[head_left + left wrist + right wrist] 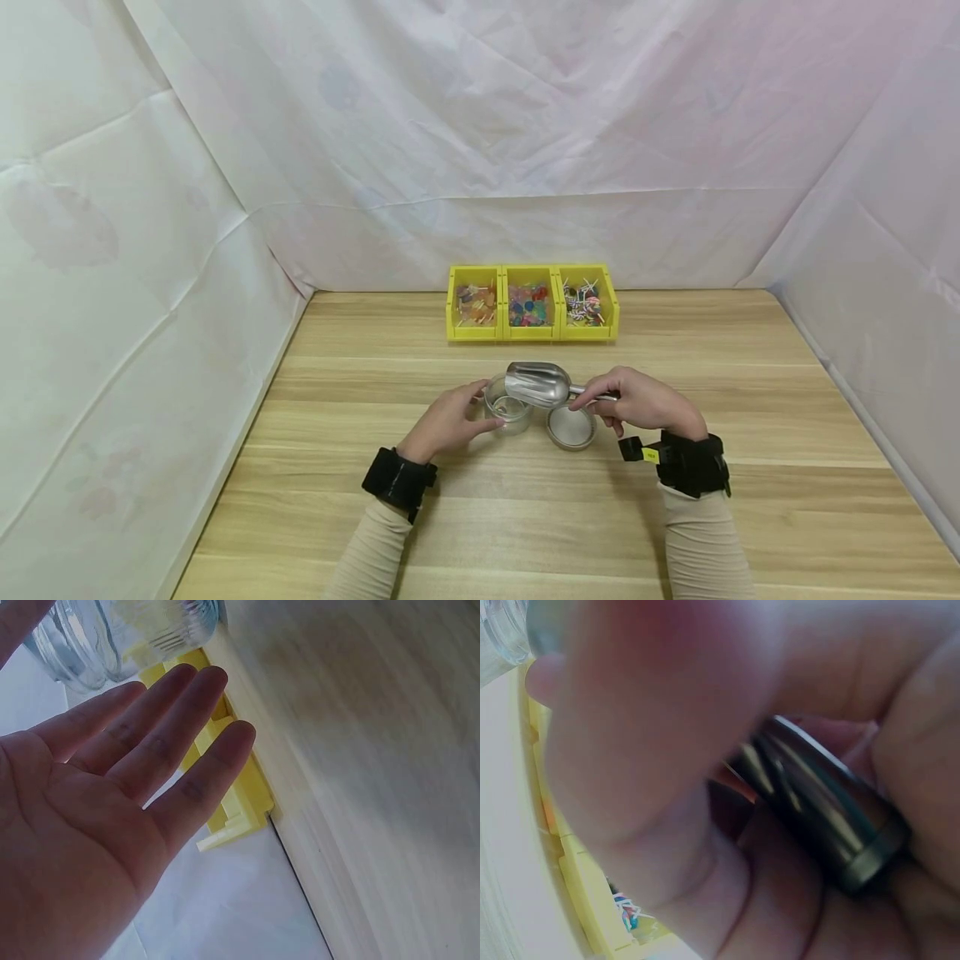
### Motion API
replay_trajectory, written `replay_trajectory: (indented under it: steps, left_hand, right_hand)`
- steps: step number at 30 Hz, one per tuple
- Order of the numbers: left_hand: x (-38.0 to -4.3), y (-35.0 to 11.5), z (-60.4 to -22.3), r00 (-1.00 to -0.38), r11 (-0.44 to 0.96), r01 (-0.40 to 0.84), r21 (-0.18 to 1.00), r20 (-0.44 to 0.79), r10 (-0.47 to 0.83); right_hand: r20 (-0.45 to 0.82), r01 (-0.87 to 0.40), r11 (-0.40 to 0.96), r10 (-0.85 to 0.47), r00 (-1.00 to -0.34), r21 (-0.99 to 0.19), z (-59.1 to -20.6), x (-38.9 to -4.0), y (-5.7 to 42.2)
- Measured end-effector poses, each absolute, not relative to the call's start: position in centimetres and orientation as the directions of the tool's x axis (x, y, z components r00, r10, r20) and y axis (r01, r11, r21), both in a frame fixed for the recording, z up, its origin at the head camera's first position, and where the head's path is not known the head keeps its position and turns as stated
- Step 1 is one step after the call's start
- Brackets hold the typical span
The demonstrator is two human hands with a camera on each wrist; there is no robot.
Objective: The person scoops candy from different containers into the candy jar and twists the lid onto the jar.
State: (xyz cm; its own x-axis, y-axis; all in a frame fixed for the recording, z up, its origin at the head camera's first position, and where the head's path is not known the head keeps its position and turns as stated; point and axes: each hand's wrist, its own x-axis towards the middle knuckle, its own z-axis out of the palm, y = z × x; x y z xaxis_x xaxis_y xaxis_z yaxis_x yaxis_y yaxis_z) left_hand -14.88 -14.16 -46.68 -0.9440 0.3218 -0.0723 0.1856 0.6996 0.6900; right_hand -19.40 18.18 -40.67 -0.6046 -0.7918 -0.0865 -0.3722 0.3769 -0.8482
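A clear glass jar (514,423) stands on the table with a little something at its bottom. Beside it is my left hand (447,421), thumb near the jar's front and fingers near its left side. The left wrist view shows these fingers (161,754) nearly straight, with the jar (131,637) beyond them. My right hand (637,398) grips the handle (829,810) of a metal scoop (538,384). The scoop's bowl overlaps the jar's mouth in the head view. A round lid (571,427) lies on the table below the right fingers.
Three joined yellow bins (531,333) stand at the back of the table (525,517). Wrapped orange lollipops (477,306), colourful candies (528,307) and striped lollipops (583,304) fill them from left to right. White cloth (510,125) hangs behind and along both sides.
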Motion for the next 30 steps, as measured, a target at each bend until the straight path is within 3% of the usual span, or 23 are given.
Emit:
replay_trajectory:
  steps: [30]
  left_hand:
    - [-15.1,-15.5,-46.5,-0.944,0.688,0.203,0.697,-0.047,0.325]
  right_hand:
    - [-0.102,-0.355,0.389,-0.783,-0.614,-0.85,-40.5,-19.3,18.2]
